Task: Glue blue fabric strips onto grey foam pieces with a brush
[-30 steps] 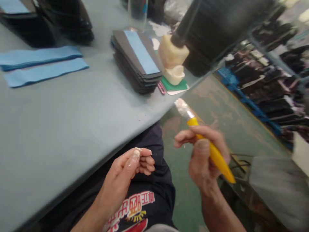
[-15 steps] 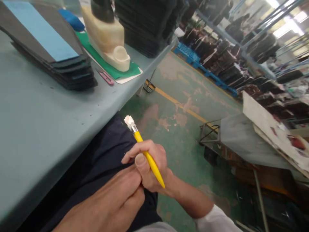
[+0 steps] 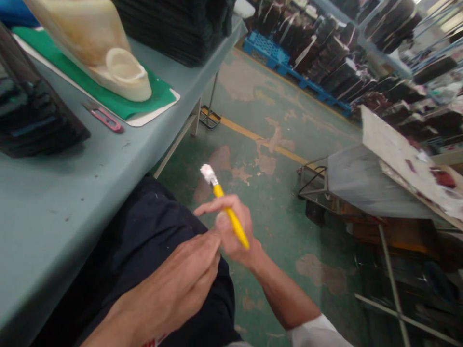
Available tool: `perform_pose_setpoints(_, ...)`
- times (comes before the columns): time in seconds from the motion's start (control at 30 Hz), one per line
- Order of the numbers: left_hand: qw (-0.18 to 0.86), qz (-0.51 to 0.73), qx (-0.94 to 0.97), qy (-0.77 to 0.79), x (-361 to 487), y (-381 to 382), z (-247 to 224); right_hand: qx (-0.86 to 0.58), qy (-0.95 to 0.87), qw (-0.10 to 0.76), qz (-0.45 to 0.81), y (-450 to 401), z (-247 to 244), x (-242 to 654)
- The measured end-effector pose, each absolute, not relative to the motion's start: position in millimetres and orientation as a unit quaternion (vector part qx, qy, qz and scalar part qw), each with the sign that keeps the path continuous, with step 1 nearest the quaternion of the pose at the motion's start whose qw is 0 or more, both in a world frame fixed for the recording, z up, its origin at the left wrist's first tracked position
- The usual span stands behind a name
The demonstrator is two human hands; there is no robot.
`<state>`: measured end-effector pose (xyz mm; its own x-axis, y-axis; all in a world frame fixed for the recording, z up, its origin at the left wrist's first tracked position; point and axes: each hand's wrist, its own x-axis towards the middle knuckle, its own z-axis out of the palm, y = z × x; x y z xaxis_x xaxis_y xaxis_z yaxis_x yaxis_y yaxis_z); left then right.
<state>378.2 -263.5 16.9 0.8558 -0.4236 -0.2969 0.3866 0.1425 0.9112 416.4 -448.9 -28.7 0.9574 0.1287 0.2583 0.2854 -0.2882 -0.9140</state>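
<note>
My right hand (image 3: pixel 235 231) is closed on a yellow-handled brush (image 3: pixel 234 222), whose tip, coated in whitish stuff, points up and to the left. Against the right hand's fingers and thumb rests my left hand (image 3: pixel 181 272), its fingers bent together; whatever they may hold is hidden. Both hands are over my lap, in dark trousers (image 3: pixel 155 231), beside the table edge. On the table (image 3: pixel 108 178), a cream plastic glue bottle or pot (image 3: pixel 90 48) stands on a green sheet (image 3: pixel 159 94) over a white board. Close by lies a small pink-handled thread snipper (image 3: pixel 106 120).
Stacked dark pieces (image 3: pixel 32 106) lie at the table's left, and a tall dark stack (image 3: pixel 181 29) stands behind. Right of me is a cart (image 3: pixel 347 183) with a pale board on top. Blue pallets (image 3: pixel 271 53) hold goods along the far floor.
The view has shifted, so the table things sit farther left. Both hands, still together, and the brush appear slightly higher and to the right.
</note>
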Motion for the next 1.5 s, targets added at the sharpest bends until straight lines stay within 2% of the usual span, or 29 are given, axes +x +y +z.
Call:
perform_pose_setpoints(0.1,0.702,-0.318,0.635,-0.059,381.9,-260.0,24.6,-0.799,0.009,0.591,-0.111,-477.6,-60.1,441.4)
perform_pose_setpoints(0.17,0.711,-0.321,0.625,-0.046,382.2,-257.6,23.9,-0.792,0.033,0.595,-0.136,-488.5,-68.4,446.8)
perform_pose_setpoints(0.3,0.786,-0.308,0.536,0.011,379.2,-255.2,12.8,-0.772,-0.001,0.616,-0.156,-474.0,-44.8,435.0)
perform_pose_setpoints(0.5,0.798,-0.31,0.517,0.032,362.1,-257.7,12.2,-0.718,-0.115,0.677,-0.115,-413.9,4.5,427.2)
perform_pose_setpoints(0.67,0.776,-0.302,0.543,0.106,347.5,-258.4,13.1,-0.717,-0.159,0.674,-0.076,-389.3,0.5,423.0)
perform_pose_setpoints(0.8,0.796,-0.312,0.513,0.073,348.3,-255.8,2.6,-0.729,-0.165,0.658,-0.089,-377.5,-3.4,410.6)
perform_pose_setpoints(1.0,0.794,-0.323,0.514,0.023,356.1,-261.8,-0.8,-0.687,-0.096,0.713,-0.103,-369.9,2.5,405.3)
perform_pose_setpoints(1.23,0.788,-0.273,0.551,-0.032,378.0,-276.5,3.4,-0.675,-0.067,0.728,-0.101,-366.8,8.3,389.4)
perform_pose_setpoints(1.37,0.778,-0.272,0.564,-0.057,382.9,-281.3,9.2,-0.725,-0.05,0.674,-0.136,-380.3,-18.6,402.6)
perform_pose_setpoints(1.5,0.751,-0.302,0.586,-0.033,371.9,-273.8,3.0,-0.789,0.032,0.596,-0.146,-433.9,-62.8,450.6)
